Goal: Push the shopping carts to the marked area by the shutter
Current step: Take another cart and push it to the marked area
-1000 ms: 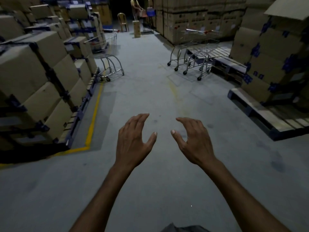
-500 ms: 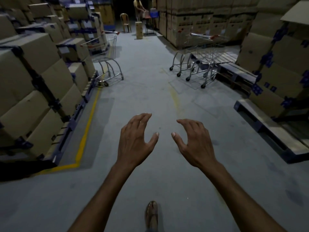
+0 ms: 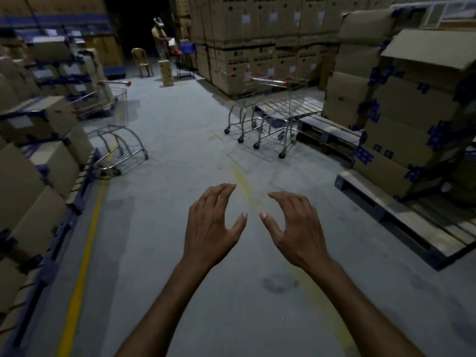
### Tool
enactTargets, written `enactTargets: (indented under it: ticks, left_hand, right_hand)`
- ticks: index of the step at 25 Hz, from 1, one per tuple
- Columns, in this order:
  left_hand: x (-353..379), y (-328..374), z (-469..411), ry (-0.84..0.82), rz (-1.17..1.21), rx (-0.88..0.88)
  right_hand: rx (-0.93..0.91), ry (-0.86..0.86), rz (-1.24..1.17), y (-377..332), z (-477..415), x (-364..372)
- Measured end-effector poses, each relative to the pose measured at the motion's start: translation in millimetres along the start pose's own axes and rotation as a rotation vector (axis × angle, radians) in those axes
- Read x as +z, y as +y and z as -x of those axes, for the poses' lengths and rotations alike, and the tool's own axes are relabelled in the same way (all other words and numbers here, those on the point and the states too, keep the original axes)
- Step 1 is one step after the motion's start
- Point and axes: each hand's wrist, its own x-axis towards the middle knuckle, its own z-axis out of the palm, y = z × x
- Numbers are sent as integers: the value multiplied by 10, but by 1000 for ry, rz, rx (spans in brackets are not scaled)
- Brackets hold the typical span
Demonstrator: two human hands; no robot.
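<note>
A group of nested wire shopping carts with red handle ends stands ahead on the right, beside a pallet. One more cart stands on the left against the stacked boxes. My left hand and my right hand are stretched out in front of me over the grey floor, fingers loosely curved, holding nothing. Both hands are well short of any cart. No shutter is visible.
Stacked cardboard boxes line the left; more boxes on pallets fill the right. An empty wooden pallet juts into the aisle. A yellow floor line runs on the left. A person, chair and upright box stand far ahead.
I have walked forward along the aisle; the carts and boxes are nearer and larger. My hands keep the same outstretched pose.
</note>
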Motion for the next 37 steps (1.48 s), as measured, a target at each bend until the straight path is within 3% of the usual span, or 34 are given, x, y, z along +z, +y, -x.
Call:
enactTargets:
  ticks: [7,15,25,37]
  left_hand:
    - [1065,-338,-1576,2,35,89]
    - [1975,-724,-3479,63,13,38]
    - [3073,-1950,-5420,32,39,54]
    - [4004,-3371,-7880,-51,143,187]
  right_hand:
    - [35,57,30,903,-1492,582]
    - [-15,43,17,1794,-3443,1165]
    - [-7,25,45,2395,-5399,2442]
    - [118,115,77,2592,-7809,3786]
